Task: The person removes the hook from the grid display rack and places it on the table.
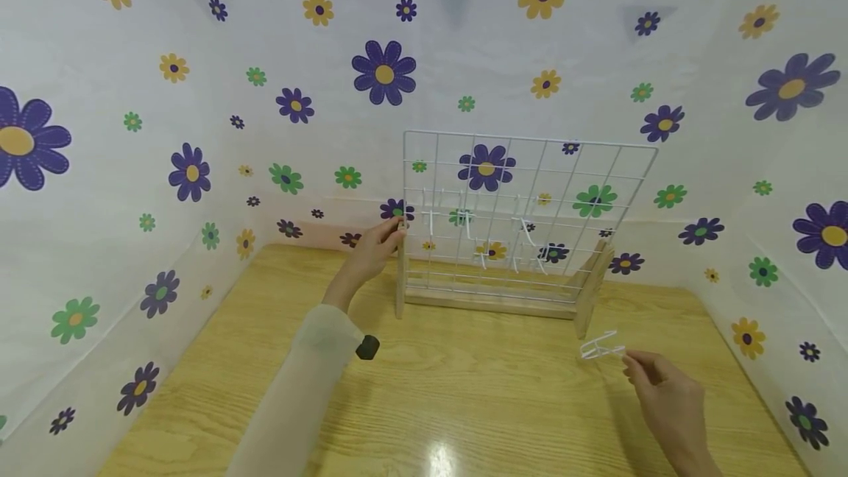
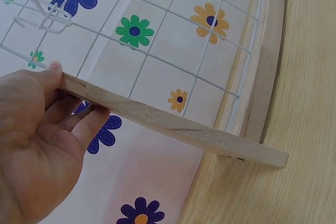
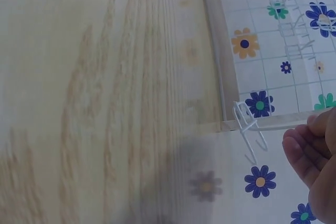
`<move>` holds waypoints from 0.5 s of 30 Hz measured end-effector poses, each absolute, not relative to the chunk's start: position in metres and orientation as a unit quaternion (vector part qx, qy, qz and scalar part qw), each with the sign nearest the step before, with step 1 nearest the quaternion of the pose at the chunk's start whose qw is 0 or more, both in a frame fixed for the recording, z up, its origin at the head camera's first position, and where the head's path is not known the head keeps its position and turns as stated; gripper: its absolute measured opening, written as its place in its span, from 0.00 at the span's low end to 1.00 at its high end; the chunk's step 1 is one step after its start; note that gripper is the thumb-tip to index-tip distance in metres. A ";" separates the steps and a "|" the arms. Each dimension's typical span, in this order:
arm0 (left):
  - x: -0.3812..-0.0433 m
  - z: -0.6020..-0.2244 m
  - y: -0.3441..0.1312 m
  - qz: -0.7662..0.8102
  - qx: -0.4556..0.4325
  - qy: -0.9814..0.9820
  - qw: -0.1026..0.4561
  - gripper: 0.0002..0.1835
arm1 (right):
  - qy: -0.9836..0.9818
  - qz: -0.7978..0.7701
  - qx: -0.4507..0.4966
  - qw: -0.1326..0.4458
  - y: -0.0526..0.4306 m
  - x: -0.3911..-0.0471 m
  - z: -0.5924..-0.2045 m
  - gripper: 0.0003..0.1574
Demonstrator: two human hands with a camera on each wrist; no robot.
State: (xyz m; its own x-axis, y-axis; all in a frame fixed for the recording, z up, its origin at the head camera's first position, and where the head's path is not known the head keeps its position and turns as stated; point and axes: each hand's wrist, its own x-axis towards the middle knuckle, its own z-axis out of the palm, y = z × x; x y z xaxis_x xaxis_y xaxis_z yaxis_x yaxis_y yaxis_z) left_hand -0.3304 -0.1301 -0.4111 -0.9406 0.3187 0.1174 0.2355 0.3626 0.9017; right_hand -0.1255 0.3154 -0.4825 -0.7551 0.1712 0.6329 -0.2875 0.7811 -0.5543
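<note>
A white wire grid (image 1: 530, 139) stands upright in a wooden stand (image 1: 490, 305). My left hand (image 1: 372, 250) grips the top of the stand's left upright (image 2: 173, 124), thumb on one side and fingers on the other. My right hand (image 1: 670, 397) pinches a white wire hook (image 1: 601, 347) by one end, in front of the stand's right upright (image 1: 588, 297). In the right wrist view the hook (image 3: 247, 124) shows a looped frame and prongs, apart from the grid. Several similar white hooks (image 1: 526, 231) hang on the grid in two rows.
The stand rests on a wood-grain table (image 1: 450, 381), near the back wall. White sheeting with printed flowers (image 1: 331, 138) surrounds the table at the back and both sides. A small black object (image 1: 367, 347) sits at the left sleeve's cuff.
</note>
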 end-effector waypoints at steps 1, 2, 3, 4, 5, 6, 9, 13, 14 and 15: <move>-0.330 -0.411 -0.130 0.538 0.168 0.825 0.038 0.31 | -0.878 0.330 0.032 0.345 0.315 -0.126 -0.483 0.09; -0.330 -0.411 -0.130 0.538 0.168 0.825 0.038 0.31 | -0.880 0.330 0.031 0.342 0.315 -0.127 -0.483 0.09; -0.330 -0.410 -0.130 0.540 0.168 0.824 0.037 0.30 | -0.881 0.329 0.030 0.339 0.315 -0.128 -0.484 0.08; -0.330 -0.410 -0.130 0.540 0.169 0.824 0.036 0.30 | -0.882 0.328 0.030 0.337 0.316 -0.128 -0.484 0.08; -0.329 -0.409 -0.130 0.541 0.171 0.823 0.035 0.30 | -0.883 0.327 0.029 0.336 0.316 -0.129 -0.484 0.08; -0.329 -0.409 -0.130 0.542 0.171 0.822 0.035 0.30 | -0.884 0.326 0.028 0.335 0.316 -0.129 -0.485 0.08; -0.329 -0.408 -0.130 0.542 0.172 0.822 0.034 0.30 | -0.884 0.326 0.029 0.333 0.316 -0.130 -0.486 0.08; -0.328 -0.409 -0.129 0.538 0.163 0.826 0.036 0.30 | -0.887 0.322 0.032 0.330 0.317 -0.130 -0.488 0.08; -0.328 -0.409 -0.129 0.536 0.160 0.828 0.037 0.30 | -0.887 0.321 0.032 0.329 0.318 -0.130 -0.489 0.08; -0.328 -0.409 -0.129 0.535 0.159 0.829 0.037 0.30 | -0.888 0.320 0.032 0.328 0.318 -0.130 -0.490 0.08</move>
